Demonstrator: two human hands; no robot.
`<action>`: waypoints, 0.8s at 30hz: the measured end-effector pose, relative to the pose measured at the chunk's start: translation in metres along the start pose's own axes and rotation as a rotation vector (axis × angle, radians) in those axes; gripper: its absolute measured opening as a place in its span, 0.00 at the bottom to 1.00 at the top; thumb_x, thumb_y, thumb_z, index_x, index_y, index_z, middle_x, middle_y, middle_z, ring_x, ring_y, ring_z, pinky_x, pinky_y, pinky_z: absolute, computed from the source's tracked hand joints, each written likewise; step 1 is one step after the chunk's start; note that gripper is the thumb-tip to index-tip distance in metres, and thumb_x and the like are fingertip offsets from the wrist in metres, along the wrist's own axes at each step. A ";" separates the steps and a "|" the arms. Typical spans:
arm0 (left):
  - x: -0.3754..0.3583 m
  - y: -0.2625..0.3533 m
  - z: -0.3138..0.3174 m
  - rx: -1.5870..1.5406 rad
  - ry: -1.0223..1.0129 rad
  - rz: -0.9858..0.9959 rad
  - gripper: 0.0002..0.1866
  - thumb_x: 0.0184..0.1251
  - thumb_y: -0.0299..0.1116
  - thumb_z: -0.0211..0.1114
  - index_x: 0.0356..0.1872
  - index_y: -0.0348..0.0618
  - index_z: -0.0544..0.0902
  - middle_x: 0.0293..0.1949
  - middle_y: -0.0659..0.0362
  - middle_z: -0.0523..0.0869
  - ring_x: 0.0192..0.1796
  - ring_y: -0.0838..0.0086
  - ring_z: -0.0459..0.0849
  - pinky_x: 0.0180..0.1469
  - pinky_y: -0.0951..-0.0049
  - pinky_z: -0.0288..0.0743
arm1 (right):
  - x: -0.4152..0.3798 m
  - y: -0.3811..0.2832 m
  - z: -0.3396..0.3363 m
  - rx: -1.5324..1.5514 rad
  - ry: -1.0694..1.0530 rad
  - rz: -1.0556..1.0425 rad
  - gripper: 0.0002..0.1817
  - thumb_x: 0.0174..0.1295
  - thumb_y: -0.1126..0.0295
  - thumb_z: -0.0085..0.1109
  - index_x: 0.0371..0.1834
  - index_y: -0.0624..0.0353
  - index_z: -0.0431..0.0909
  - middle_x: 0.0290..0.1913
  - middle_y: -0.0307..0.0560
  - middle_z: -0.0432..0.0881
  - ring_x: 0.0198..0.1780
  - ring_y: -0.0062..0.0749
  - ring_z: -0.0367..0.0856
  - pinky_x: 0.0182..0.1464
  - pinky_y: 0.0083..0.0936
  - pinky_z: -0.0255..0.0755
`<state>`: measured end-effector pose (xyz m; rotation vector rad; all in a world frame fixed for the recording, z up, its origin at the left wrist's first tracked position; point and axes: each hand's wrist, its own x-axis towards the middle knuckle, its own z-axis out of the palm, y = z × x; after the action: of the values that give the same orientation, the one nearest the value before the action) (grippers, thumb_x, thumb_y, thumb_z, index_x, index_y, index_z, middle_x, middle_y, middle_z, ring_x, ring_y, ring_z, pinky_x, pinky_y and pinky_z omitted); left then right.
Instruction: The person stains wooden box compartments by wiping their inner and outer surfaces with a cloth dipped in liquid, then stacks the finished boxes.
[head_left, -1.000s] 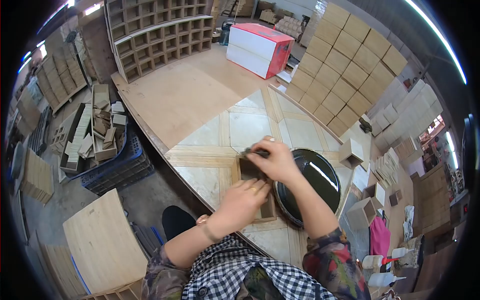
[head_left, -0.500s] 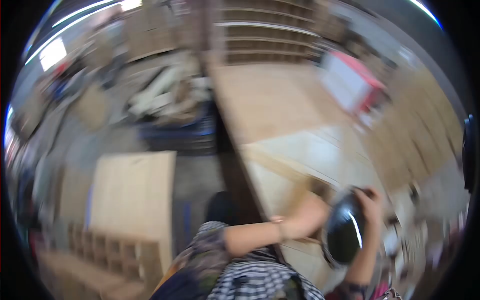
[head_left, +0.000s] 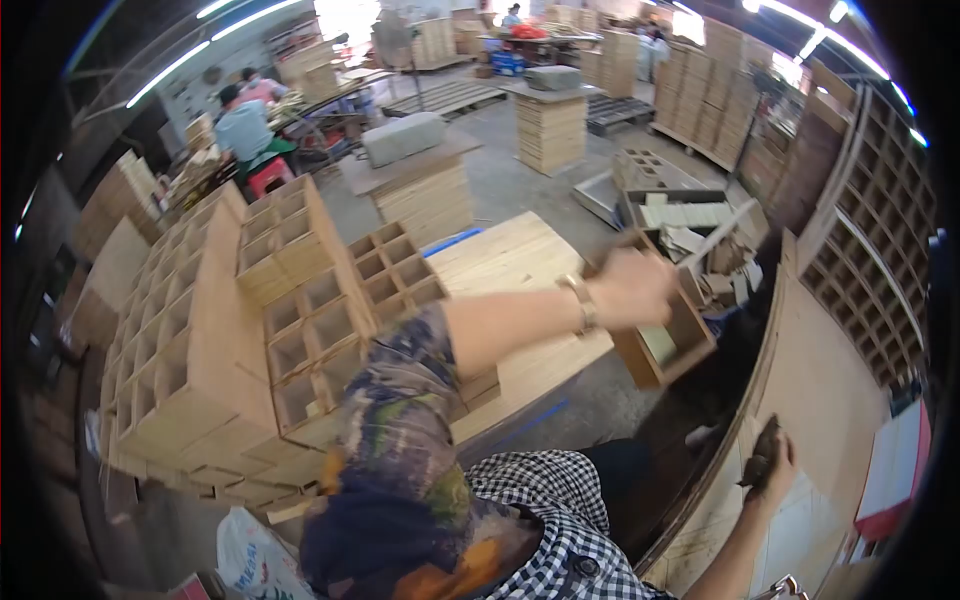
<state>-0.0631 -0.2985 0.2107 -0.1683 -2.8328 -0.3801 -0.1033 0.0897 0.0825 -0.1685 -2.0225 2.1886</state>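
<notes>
My left hand (head_left: 638,288) is stretched out in front of me, fingers closed on the edge of a small open wooden box (head_left: 648,372). A pale piece shows inside the box, which is held tilted over the floor side of the workbench. Down at the right, my right hand (head_left: 782,468) grips a dark, crumpled rag-like piece (head_left: 763,455) above the bench. Beyond the box lies a dark bin (head_left: 625,208) full of pale wood offcuts. Left of my arm stand stacked wooden compartment boxes (head_left: 200,370).
The workbench (head_left: 825,350) runs along my right, with a red-and-white box (head_left: 893,465) on it and a wooden grid rack (head_left: 870,230) behind. A pale board (head_left: 510,260) lies beside the stacks. A person (head_left: 245,130) sits at the far left. A plastic bag (head_left: 250,555) is below.
My view has swung left. My left hand has moved from over the bench to the left with the wooden box. The dark glossy oval thing by my right hand is out of view.
</notes>
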 end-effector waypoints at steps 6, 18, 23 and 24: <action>-0.101 -0.117 -0.145 0.305 0.121 -0.636 0.18 0.45 0.41 0.65 0.32 0.36 0.84 0.32 0.45 0.86 0.36 0.55 0.87 0.40 0.60 0.80 | 0.003 0.055 0.093 -0.264 -0.436 -0.220 0.04 0.60 0.73 0.66 0.33 0.62 0.81 0.30 0.33 0.79 0.35 0.15 0.74 0.40 0.15 0.69; -0.285 -0.196 -0.186 0.550 0.314 -1.390 0.18 0.45 0.34 0.62 0.38 0.36 0.87 0.44 0.40 0.85 0.50 0.49 0.84 0.51 0.57 0.78 | 0.025 0.107 0.073 -0.247 -0.258 -0.109 0.06 0.58 0.73 0.66 0.30 0.65 0.81 0.28 0.36 0.79 0.30 0.17 0.73 0.36 0.16 0.69; -0.312 -0.205 -0.170 0.556 0.381 -1.486 0.19 0.45 0.34 0.62 0.38 0.35 0.86 0.44 0.40 0.85 0.50 0.49 0.84 0.52 0.56 0.78 | 0.030 0.116 0.067 -0.267 -0.296 -0.114 0.06 0.58 0.73 0.67 0.30 0.64 0.81 0.27 0.35 0.79 0.30 0.16 0.72 0.34 0.15 0.67; -0.313 -0.203 -0.169 0.552 0.399 -1.516 0.19 0.45 0.35 0.62 0.38 0.35 0.86 0.44 0.40 0.85 0.50 0.49 0.84 0.52 0.56 0.77 | 0.030 0.117 0.067 -0.271 -0.296 -0.110 0.06 0.58 0.73 0.67 0.30 0.64 0.81 0.27 0.35 0.79 0.30 0.16 0.72 0.33 0.15 0.67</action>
<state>0.2484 -0.5635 0.2287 1.9034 -1.9845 0.1350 -0.1502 0.0210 -0.0281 0.2455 -2.4167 1.9621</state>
